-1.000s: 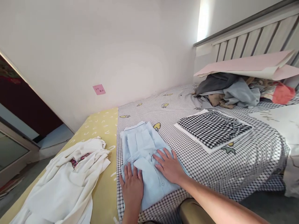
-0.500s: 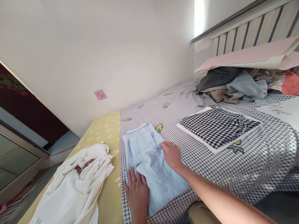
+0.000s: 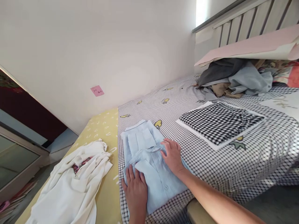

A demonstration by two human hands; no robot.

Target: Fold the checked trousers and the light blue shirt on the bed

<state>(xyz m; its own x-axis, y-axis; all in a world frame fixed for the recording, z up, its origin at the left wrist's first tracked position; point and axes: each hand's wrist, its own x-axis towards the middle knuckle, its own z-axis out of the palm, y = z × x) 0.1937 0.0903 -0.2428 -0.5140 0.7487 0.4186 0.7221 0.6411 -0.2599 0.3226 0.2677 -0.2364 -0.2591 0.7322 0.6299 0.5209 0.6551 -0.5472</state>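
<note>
A light blue shirt [image 3: 161, 177] lies partly folded on the checked bedsheet [image 3: 184, 109], a button showing near its lower edge. My left hand [image 3: 135, 186] rests flat on the shirt's left side, fingers spread. At the shirt's right side, my right hand [image 3: 172, 155] has its thumb and fingers at a raised fold of the cloth, pinching it. The fold runs across the middle of the shirt, below the flat upper part.
A crumpled white garment [image 3: 70, 186] lies on the yellow cloth [image 3: 106, 174] at left. Rightward sits a folded black-and-white checked garment [image 3: 219, 121] on white material. Behind it are piled grey clothes [image 3: 249, 79] under a pink sheet [image 3: 252, 46].
The fold under my right hand has risen and now shows a clearer edge across the shirt. My right hand's fingers have curled more at the cloth. My left hand stays on the shirt.
</note>
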